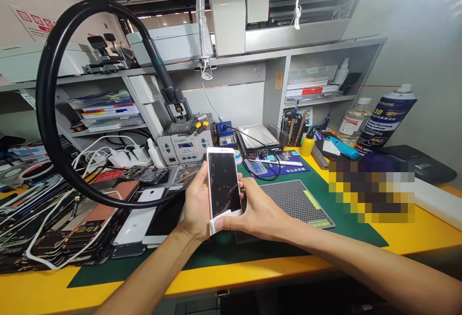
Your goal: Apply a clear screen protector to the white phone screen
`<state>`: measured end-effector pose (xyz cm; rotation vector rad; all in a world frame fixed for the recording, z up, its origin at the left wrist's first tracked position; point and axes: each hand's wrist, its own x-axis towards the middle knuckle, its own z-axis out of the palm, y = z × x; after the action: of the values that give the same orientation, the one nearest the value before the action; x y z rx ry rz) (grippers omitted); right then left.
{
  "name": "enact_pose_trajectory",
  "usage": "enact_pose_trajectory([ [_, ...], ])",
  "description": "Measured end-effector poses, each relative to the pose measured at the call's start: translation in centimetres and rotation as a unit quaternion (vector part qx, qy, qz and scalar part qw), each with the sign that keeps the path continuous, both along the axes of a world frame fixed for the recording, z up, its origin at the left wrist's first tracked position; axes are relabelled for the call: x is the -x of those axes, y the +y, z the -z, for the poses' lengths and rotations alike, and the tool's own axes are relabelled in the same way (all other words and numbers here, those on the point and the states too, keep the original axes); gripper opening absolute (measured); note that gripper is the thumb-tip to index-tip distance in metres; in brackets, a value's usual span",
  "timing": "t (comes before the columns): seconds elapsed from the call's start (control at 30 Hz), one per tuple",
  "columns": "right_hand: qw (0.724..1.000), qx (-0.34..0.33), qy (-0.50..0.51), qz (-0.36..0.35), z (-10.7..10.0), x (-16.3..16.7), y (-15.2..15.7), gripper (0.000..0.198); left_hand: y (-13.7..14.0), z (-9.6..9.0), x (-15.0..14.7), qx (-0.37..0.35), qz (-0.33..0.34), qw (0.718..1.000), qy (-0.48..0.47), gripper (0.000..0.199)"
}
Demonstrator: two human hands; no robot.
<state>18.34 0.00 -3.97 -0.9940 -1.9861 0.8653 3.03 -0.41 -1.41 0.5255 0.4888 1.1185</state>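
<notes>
A white-framed smartphone is held upright above the mat, its dark, smudged screen facing me. My left hand is closed around its left edge, fingers behind it. A folded white wipe lies over the phone's lower end. My right hand is closed at the lower right, its thumb pressing the wipe against the phone. Some right fingers are hidden behind the phone, where a bit of something green shows. Just below and right of my hands lies a grey perforated pad on the green mat.
Stacked phones and parts crowd the left, beside a white phone back. A thick black hose loops over them from a soldering station. At right stand a spray can, a clear bottle and a yellow bottle.
</notes>
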Motion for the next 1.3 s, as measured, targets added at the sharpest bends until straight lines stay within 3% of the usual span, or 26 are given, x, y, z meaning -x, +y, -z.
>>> enact_pose_trajectory([
  [0.33,0.997,0.043,-0.069,-0.005,-0.8,-0.8,0.2,0.063,0.4,0.0,0.7,-0.016,-0.046,0.999,0.013,0.059],
  [0.6,0.985,0.150,-0.047,-0.075,-1.4,-2.0,0.7,0.045,0.7,-0.3,1.5,-0.027,-0.075,0.996,0.043,0.064],
  [0.73,0.978,0.167,-0.034,-0.121,-1.8,-2.5,1.0,0.040,0.9,-0.1,1.8,-0.026,-0.082,0.995,0.047,0.064],
  [1.07,0.967,0.186,-0.029,-0.173,-1.9,-3.2,1.5,0.046,0.7,-0.2,1.7,-0.014,-0.064,0.997,0.043,0.063],
  [1.3,0.969,0.190,-0.028,-0.157,-1.9,-3.6,2.1,0.048,0.6,-0.4,1.2,-0.003,-0.048,0.998,0.027,0.061],
])
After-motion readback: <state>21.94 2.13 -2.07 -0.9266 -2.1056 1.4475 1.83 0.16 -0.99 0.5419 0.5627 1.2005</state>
